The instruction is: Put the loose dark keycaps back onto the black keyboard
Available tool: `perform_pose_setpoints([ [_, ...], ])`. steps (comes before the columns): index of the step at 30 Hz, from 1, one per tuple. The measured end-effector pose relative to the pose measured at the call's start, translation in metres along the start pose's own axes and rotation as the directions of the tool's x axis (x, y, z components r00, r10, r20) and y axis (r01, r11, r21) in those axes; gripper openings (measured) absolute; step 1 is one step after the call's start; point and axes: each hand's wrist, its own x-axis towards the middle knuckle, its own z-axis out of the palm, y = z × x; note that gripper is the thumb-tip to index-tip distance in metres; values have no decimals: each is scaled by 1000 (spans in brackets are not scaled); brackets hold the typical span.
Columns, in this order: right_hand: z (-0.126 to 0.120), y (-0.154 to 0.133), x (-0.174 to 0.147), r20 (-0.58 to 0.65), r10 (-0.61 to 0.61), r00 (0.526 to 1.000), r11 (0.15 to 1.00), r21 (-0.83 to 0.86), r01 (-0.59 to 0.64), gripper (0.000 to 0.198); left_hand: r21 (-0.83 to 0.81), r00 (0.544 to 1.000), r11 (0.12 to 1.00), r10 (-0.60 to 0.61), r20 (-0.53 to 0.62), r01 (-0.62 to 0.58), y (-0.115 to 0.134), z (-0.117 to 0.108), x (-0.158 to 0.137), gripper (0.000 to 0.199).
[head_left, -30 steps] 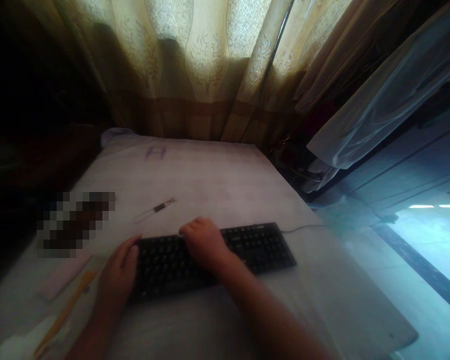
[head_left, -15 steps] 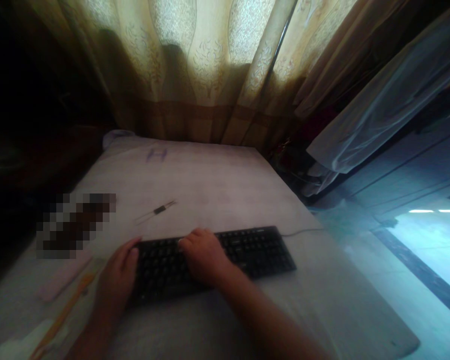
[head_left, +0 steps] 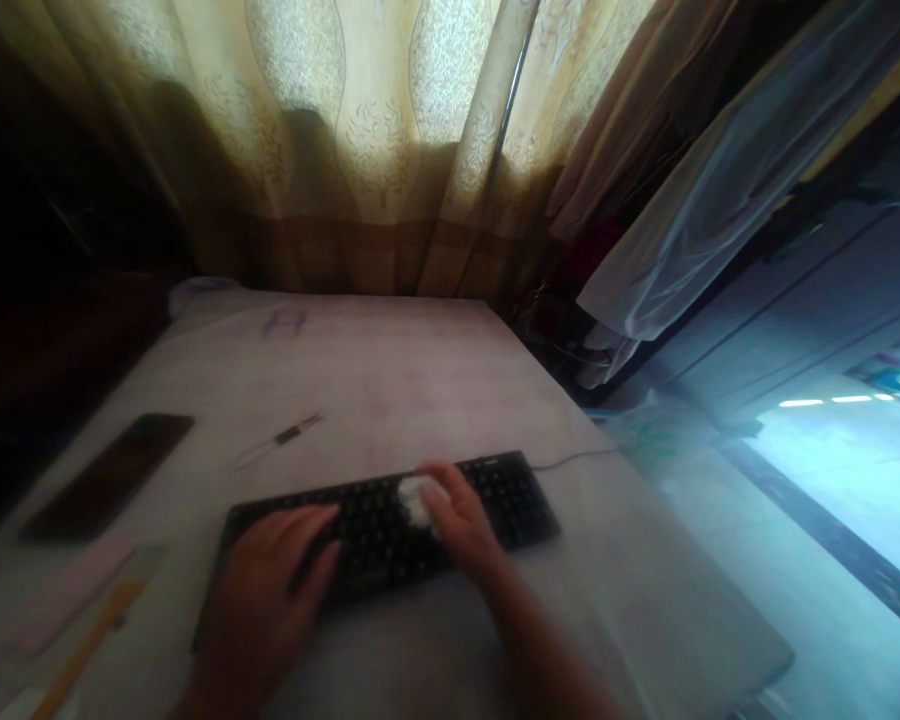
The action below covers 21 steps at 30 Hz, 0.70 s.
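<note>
Two-handed hold at a computer keyboard (head_left: 375, 530), which lies flat and slightly aslant on the pale-covered table (head_left: 420, 370), near side toward me. My right hand (head_left: 459, 518) pinches a crumpled white wad (head_left: 414, 498), tissue or cloth, between thumb and fingers over the keys, right of the middle. My left hand (head_left: 270, 575) lies across the keyboard's left end, at 9 o'clock, fingers spread and thumb standing off; whether it presses down or merely rests, I cannot tell.

Handling, as I judge it: the keyboard should be light and stiff, its smooth plastic liable to slide under sideways pressure, its keycaps giving beneath a firm push. Its frame at 9 and 3 o'clock offers sounder holds than the keys. The wad looks soft and near weightless, easily squashed and perhaps apt to tear.

Edges and room: from the keyboard's centre, a broad stretch of cover runs to the far edge at 12 o'clock. The table's right edge slopes past at 3 to 4 o'clock, and the cable (head_left: 577, 459) reaches toward it at 2. A thin tool with a dark middle (head_left: 288, 434) lies at 11, a smartphone (head_left: 109, 478) at 9 to 10, and a pink bar (head_left: 75, 592) and orange-handled tool (head_left: 90, 635) at 8 to 9, limiting leftward travel.
</note>
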Motion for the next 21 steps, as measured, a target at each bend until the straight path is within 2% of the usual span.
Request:
perform_pose_setpoints([
  [2, 2, -4, -5, 6, 3, 1000, 1000, 6, -3, 24, -69, 998, 998, 20, 64, -15, 21, 9, 5, 31],
  [6, 9, -8, -14, 80, 1, 997, 1000, 14, -2, 22, -207, 981, 969, -104, 162, 137, 45, 27, 7, 40],
  [11, 21, -7, -23, 130, -73, 989, 994, -77, 83, 24, -329, 886, 834, -351, 304, 443, 54, 28, 10, 25],
  [14, 27, -7, -26, 134, -111, 985, 981, -141, 130, 33, -337, 871, 814, -373, 321, 473, 53, 20, 13, 23],
  [16, 28, -7, -26, 154, -129, 980, 975, -161, 154, 25, -325, 881, 841, -319, 348, 433, 38, 11, 17, 26],
  [18, 26, -7, -25, 168, -139, 976, 970, -176, 169, 20, -256, 880, 876, -304, 366, 409, 5, -3, 23, 29],
  [19, 25, -6, -25, 167, -146, 975, 967, -184, 176, 21, -179, 864, 881, -357, 356, 438, -18, -12, 27, 30],
  [21, 22, -4, -26, 148, -161, 976, 960, -205, 190, 23, 15, 832, 852, -515, 207, 524, -72, -33, 33, 36],
])
